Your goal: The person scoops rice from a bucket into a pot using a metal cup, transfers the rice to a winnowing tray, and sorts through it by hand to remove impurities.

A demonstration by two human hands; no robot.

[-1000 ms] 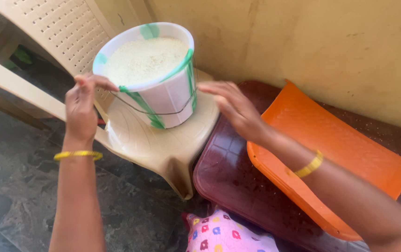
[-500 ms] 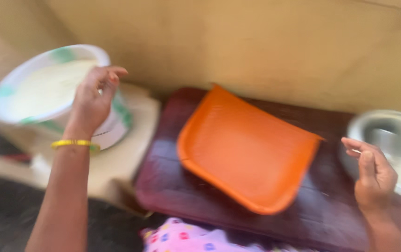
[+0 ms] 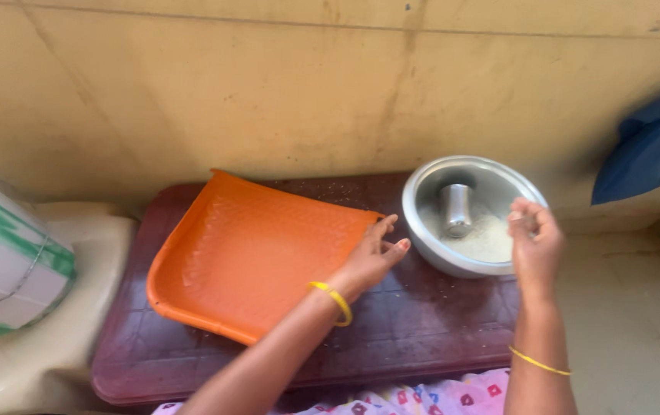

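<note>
— While both arms reach over the dark red plastic stool top (image 3: 422, 323), where does each hand sit?

— The left hand (image 3: 372, 257) lies at the right edge of the flat orange plastic winnowing tray (image 3: 245, 253), fingers stretched out and loosely spread, fingertips pointing toward the round steel bowl (image 3: 430, 246). Its palm seems to rest on the tray's edge; I cannot tell whether it grips anything. The right hand (image 3: 533, 246) hovers at the bowl's near right rim, fingers curled together with the tips pinched close, and whether they pinch any grains I cannot tell.

— And what is in the bowl?

— White grain (image 3: 491, 234) lies heaped in its bottom, and a small steel cup (image 3: 457, 207) stands upright in the grain, left of the right hand. The bowl sits on the stool top, just beside the tray's right corner, close to the cream wall (image 3: 268, 92).

— Anything else around?

— A white plastic bucket with green streaks and a wire handle (image 3: 3, 261) stands at the far left on a beige plastic chair seat (image 3: 76, 338), well apart from both hands. Yellow bangles (image 3: 334, 300) ring each wrist, and a blue cloth (image 3: 653, 146) shows at the upper right
</note>
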